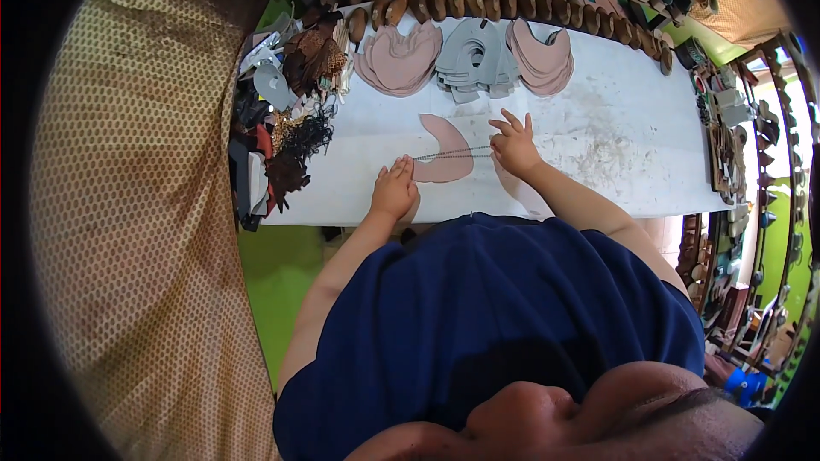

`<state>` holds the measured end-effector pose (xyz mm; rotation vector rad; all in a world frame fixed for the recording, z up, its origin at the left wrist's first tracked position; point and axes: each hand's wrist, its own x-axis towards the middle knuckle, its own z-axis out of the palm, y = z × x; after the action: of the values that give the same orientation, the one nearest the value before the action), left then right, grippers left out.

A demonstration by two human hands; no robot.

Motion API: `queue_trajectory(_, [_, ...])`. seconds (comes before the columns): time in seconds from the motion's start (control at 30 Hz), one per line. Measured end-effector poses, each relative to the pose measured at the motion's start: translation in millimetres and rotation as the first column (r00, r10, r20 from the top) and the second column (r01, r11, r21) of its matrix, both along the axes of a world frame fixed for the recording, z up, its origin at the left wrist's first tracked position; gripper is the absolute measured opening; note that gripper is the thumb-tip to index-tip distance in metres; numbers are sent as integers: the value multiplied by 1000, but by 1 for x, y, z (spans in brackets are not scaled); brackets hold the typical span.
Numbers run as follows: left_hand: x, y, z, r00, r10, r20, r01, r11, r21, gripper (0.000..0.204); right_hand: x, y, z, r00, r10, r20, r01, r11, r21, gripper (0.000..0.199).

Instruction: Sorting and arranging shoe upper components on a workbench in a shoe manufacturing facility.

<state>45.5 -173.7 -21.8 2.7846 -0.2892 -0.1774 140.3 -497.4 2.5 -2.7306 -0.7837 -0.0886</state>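
Left hand (394,189) at frame centre, flat on the white table (623,132), fingertips pressing one end of a thin beaded chain (453,154). Right hand (515,147) just right of centre, fingers partly spread, thumb and forefinger pinching the other end of the chain. Chain stretched taut between both hands, crossing a pink cut piece (446,154) lying flat at centre.

Near table edge just below both hands. Wide bare table surface to the right of the right hand, reaching the right edge. Left end of the table crowded with dark trim scraps (290,132). Upper part lined with pink stacks (398,60), grey stacks (475,58) and a row of wooden lasts (478,2) along the far edge. Open strip between stacks and hands.
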Motion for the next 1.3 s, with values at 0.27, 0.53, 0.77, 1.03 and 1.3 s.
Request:
queue_trajectory(0.27, [0,-3,-1,1000,10,17,-11,997,77,59,-30,-3,-2,989,49,-138,-48,999,10,19])
queue_trajectory(0.53, [9,-6,1,999,-38,39,33,990,139,59,-53,2,-11,977,75,-200,-84,996,-35,14])
queue_trajectory(0.77, [11,-19,-1,991,-80,-107,110,943,314,64,-61,-6,-42,997,68,-29,-66,996,64,14])
queue_trajectory(1.03, [-11,16,5,976,-203,-78,215,954,207,70,-63,-25,-45,997,39,-61,-38,999,6,5])
queue_trajectory(1.3, [-5,38,17,988,-153,-13,153,973,175,58,-55,2,-15,989,119,-90,-122,992,-29,13])
